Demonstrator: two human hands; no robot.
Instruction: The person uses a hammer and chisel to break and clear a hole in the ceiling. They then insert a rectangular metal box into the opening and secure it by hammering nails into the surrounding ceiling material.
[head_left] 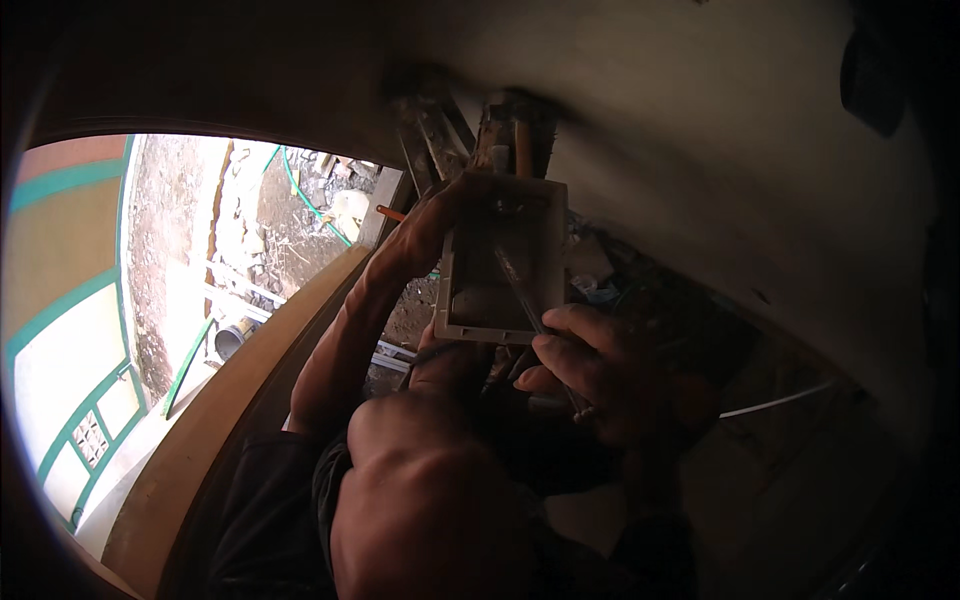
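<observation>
A pale grey rectangular plastic box (451, 290) with a raised rim and a dark inside is held up in front of me. My left hand (447, 212) grips it at its upper left edge, the fingers partly lost in shadow. In my right hand (592, 362), at the lower right corner of the box, is a thin rod-like tool (521, 285), pinched between thumb and fingers. The tool's tip reaches over the inside of the box, slanting up and left. I cannot tell whether the tip touches the box.
Beyond the box, dusty upright pieces (505, 135) stand by a pale wall (700, 110). My bare knee (425, 430) is below. To the left, a wooden frame edge (230, 400) borders a bright opening onto rubble, a green hose (300, 195) and a dark bucket (233, 338).
</observation>
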